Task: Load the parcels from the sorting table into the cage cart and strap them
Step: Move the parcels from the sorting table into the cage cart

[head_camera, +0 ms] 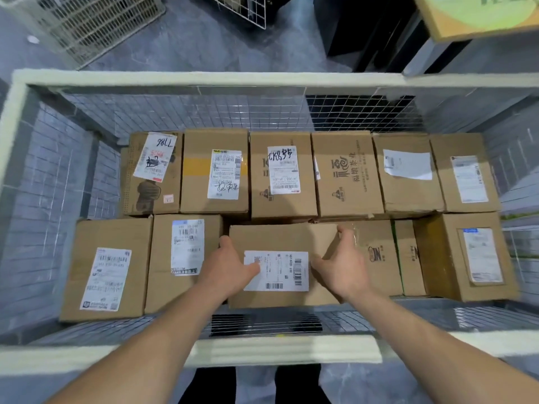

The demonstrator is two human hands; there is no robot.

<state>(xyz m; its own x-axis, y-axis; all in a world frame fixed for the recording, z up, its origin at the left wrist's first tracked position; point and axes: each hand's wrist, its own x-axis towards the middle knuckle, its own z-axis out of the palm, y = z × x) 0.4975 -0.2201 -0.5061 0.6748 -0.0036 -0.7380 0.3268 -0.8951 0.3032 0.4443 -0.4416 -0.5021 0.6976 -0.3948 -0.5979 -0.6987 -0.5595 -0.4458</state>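
I look down into the cream-framed wire cage cart [204, 78], which holds several brown cardboard parcels in two rows. Both hands grip one parcel [280, 237] with a white barcode label in the middle of the near row. My left hand [229, 266] clasps its left edge, thumb on the label. My right hand [342, 266] clasps its right side, fingers over the far corner. This parcel sits between a labelled parcel [186, 249] on the left and a printed carton [376, 252] on the right. No strap is visible.
The far row holds several labelled parcels [280, 173] against the back mesh. The near rail [262, 351] crosses under my forearms. Other wire cages [87, 21] stand on the grey floor beyond, and a box [478, 16] rests on a surface at the upper right.
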